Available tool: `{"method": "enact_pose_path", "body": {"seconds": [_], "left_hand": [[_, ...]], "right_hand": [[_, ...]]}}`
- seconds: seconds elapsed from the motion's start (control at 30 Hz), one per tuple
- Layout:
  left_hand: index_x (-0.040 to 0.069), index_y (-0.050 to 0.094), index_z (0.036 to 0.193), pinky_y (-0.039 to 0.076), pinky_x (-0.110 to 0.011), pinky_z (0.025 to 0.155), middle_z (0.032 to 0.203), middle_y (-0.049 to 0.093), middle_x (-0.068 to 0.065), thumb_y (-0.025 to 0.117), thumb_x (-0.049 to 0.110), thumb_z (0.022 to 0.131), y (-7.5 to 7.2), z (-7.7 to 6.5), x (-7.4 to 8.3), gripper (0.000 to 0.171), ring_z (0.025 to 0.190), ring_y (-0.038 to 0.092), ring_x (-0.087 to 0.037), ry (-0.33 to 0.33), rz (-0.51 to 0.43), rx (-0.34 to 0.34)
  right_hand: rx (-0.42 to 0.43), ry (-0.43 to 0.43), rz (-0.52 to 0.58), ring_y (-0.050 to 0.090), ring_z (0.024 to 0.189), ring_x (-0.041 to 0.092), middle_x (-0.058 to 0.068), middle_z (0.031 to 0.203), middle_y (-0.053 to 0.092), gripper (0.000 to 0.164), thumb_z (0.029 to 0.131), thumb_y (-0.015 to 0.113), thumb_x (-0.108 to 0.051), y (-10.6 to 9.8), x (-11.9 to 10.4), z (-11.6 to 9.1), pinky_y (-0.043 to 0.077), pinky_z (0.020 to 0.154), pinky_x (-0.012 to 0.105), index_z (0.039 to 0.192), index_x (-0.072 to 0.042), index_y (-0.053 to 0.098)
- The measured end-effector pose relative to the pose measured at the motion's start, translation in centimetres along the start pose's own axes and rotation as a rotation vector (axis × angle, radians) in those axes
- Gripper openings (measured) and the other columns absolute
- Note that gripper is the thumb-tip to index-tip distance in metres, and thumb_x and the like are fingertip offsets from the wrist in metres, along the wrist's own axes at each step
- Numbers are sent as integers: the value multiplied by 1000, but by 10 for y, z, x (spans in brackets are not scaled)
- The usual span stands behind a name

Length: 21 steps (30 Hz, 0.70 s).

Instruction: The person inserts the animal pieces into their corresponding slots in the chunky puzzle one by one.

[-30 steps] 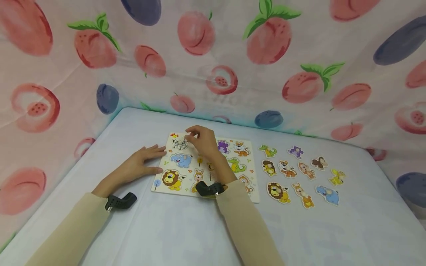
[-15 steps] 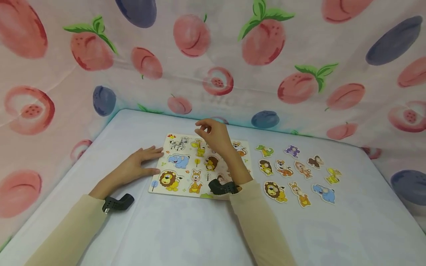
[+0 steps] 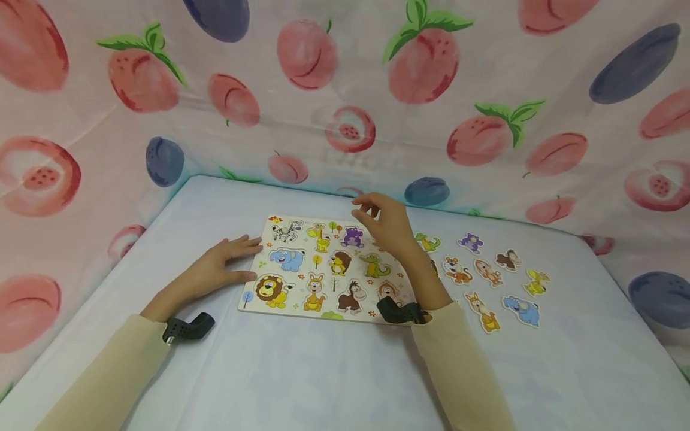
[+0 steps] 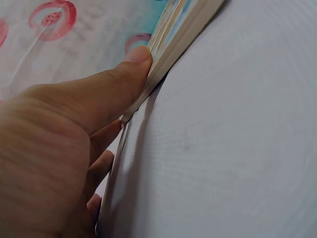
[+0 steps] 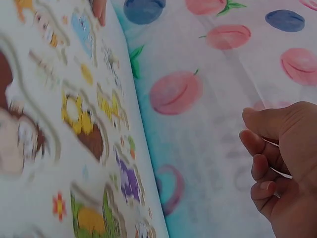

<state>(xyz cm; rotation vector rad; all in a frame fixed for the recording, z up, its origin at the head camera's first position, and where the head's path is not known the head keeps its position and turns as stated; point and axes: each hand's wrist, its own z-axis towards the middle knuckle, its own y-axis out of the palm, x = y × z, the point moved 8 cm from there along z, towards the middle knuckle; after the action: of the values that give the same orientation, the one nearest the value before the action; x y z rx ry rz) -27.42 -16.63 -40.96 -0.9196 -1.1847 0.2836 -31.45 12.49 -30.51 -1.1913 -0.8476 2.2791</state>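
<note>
A wooden animal puzzle board (image 3: 297,310) lies on the white table, with a zebra (image 3: 288,230) showing in its top left corner. My left hand (image 3: 218,268) rests at the board's left side, fingers extended. In the left wrist view, its thumb (image 4: 116,82) touches the board's edge (image 4: 173,47). My right hand (image 3: 389,225) hovers above the board's upper right part, its fingers loosely curled and nothing between them; the right wrist view shows the same hand (image 5: 287,158) holding nothing. My right hand and forearm hide the board's right side.
Loose animal pieces lie right of the board, among them a crocodile (image 3: 428,242), a purple hippo (image 3: 470,242), a tiger (image 3: 457,270), a kangaroo (image 3: 483,313), an elephant (image 3: 521,310) and a giraffe (image 3: 536,282). Behind the table hangs a peach-print cloth (image 3: 302,131).
My right hand has lifted from the zebra spot and moved right across the board, uncovering the giraffe, hippo and gorilla spots. My left hand has stayed at the left edge.
</note>
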Motion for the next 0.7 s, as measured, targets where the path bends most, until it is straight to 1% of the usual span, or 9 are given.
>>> {"method": "enact_pose_path", "body": {"seconds": [0.13,0.27,0.43,0.53,0.7], "left_hand": [[4,50,139,3,-50,116,150,37,-9,74,35,83,-1,0,-1,68,142,19,-33,-8,2,2],[5,50,138,2,-49,116,150,37,-9,74,35,83,1,0,-2,67,142,19,-33,-11,-12,5],[6,51,138,3,-50,116,150,38,-7,75,35,82,5,3,-3,67,143,19,-31,-8,-19,1],[5,51,138,2,-49,116,150,38,-8,75,34,82,4,2,-2,67,142,20,-32,-12,-12,6],[4,51,138,2,-49,116,150,38,-8,74,35,83,2,0,-4,68,142,19,-32,-16,-8,11]], "right_hand": [[14,6,-28,52,77,21,6,88,63,23,92,66,-16,-13,13,-9,42,61,34,112,-5,68],[30,27,-53,52,76,22,8,87,63,23,92,66,-16,-28,32,-19,41,60,35,111,-4,68],[60,102,-77,53,76,21,9,88,63,26,92,66,-18,-51,59,-32,40,54,32,115,-4,67],[76,149,-93,52,77,20,7,89,63,28,93,65,-21,-66,72,-40,38,51,30,116,-6,66],[137,132,-139,53,76,20,9,87,63,27,93,65,-19,-94,89,-54,36,50,25,115,-5,66]]}}
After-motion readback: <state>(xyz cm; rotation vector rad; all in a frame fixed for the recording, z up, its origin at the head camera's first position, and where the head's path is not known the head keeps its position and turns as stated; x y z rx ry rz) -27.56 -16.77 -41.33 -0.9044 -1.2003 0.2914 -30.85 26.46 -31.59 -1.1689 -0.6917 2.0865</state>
